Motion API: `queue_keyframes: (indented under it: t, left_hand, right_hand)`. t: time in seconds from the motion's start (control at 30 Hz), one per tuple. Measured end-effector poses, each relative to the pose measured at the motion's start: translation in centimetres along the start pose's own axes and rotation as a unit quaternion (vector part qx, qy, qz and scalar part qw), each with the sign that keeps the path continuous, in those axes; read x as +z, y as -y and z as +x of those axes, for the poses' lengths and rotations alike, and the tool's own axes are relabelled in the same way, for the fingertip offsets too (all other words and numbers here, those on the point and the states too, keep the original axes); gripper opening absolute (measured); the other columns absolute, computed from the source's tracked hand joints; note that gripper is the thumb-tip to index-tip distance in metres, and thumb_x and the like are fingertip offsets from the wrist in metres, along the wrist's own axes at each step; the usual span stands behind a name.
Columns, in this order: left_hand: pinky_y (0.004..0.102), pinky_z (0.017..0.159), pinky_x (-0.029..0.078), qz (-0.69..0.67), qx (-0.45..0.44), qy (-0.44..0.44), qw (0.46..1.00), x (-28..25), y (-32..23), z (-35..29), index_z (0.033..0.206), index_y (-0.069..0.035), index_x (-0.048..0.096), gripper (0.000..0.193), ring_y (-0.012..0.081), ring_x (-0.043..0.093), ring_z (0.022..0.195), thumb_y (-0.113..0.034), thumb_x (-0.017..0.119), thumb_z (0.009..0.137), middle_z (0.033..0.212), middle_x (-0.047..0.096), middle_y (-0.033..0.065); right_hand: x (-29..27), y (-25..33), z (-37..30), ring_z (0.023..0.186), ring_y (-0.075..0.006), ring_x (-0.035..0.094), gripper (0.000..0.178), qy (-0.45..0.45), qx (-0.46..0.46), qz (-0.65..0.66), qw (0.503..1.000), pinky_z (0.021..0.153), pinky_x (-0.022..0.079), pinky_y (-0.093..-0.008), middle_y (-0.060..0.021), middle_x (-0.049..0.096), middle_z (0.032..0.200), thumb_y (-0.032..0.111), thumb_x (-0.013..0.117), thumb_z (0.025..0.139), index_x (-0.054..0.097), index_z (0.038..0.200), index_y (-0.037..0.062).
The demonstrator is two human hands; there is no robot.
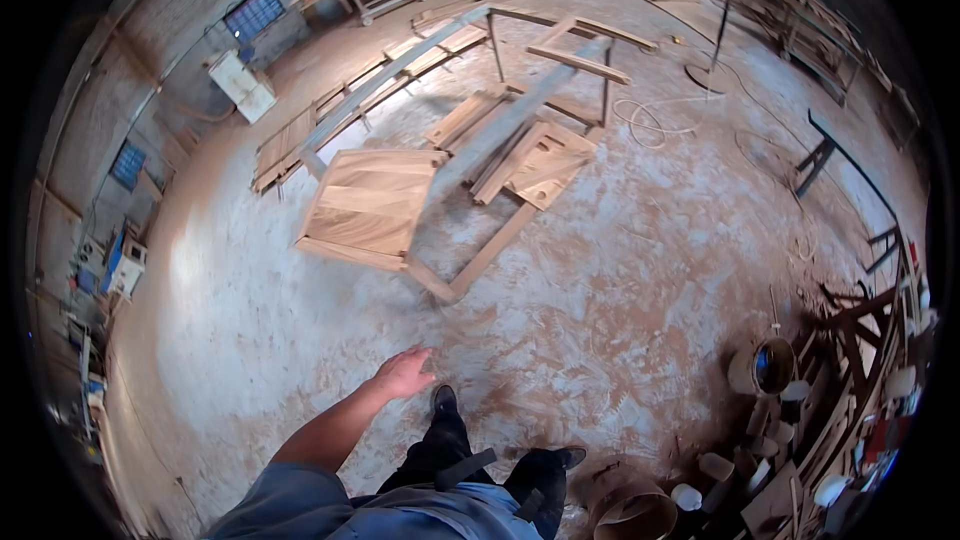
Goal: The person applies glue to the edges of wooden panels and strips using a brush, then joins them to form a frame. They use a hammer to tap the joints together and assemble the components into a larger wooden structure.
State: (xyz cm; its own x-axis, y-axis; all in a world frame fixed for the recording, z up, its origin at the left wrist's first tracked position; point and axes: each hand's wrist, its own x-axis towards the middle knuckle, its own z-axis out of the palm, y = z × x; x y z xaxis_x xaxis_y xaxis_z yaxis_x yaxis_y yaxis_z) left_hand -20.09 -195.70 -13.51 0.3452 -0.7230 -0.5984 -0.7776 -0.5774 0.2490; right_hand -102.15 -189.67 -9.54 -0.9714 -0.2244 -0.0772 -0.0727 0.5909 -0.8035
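My left hand (404, 373) hangs over the floor in front of me, its fingers stretched out and nothing in them. Nothing touches it. My right hand is out of the picture. Ahead of the hand, a wooden panel (368, 202) with slanted grain lies on a long metal-topped stand (540, 90). Beside it, a smaller wooden panel (548, 162) with cut-outs and several loose boards rest low by the stand. A wooden strip (495, 248) runs along its near end.
At the lower right stand a bucket (762, 367), a large round tub (632, 507) and several plastic containers beside scrap wood. A cable (645, 125) lies coiled on the floor. To the right is a dark metal stand (850, 170). A white cabinet (241, 86) stands by the left wall.
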Motion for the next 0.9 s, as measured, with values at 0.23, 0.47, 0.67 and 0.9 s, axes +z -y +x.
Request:
queue_keyframes:
  t: [0.23,0.47,0.67,0.9]
  left_hand:
    - [0.042,0.1,0.041,-0.108,-0.035,-0.159,0.981,-7.0,18.5,4.1,0.134,0.002,0.04,0.066,0.0368,0.05,0.118,-0.032,0.063,0.082,0.126,0.052,0.025]
    - [0.0417,0.099,0.042,-0.167,-0.112,-0.297,0.933,-16.6,30.8,7.5,0.134,0.003,0.039,0.07,0.0366,0.05,0.118,-0.03,0.068,0.079,0.126,0.052,0.024]
    - [0.0404,0.102,0.04,-0.127,-0.155,-0.305,0.931,-21.5,34.9,10.4,0.135,0.005,0.038,0.074,0.0351,0.048,0.121,-0.031,0.068,0.079,0.128,0.051,0.0234]
    - [0.0386,0.104,0.038,-0.144,-0.173,-0.246,0.943,-24.4,37.7,14.5,0.134,0.009,0.036,0.082,0.0347,0.045,0.124,-0.037,0.07,0.076,0.13,0.048,0.0257]
  right_hand:
    - [5.4,3.5,-15.1,0.069,-0.023,0.057,0.037,-0.013,-0.149,0.037,0.988,0.053,0.049,-0.0395,-0.0112,0.063,0.084,0.034,0.063,0.087,0.057,0.101,0.001]
    - [16.0,3.3,-35.7,0.063,-0.0176,0.056,0.03,0.258,-0.172,-0.06,0.949,0.051,0.046,-0.0348,-0.0059,0.061,0.076,0.028,0.064,0.086,0.06,0.094,-0.0001]
    - [24.4,1.8,-52.3,0.057,-0.013,0.056,0.026,0.585,-0.185,-0.199,0.764,0.051,0.043,-0.0304,-0.0031,0.061,0.067,0.024,0.066,0.083,0.062,0.083,-0.0019]
    - [30.7,10.7,-74.2,0.074,-0.0353,0.066,0.044,0.718,-0.438,-0.364,0.4,0.066,0.051,-0.0417,-0.019,0.065,0.074,0.041,0.073,0.075,0.063,0.094,0.0027]
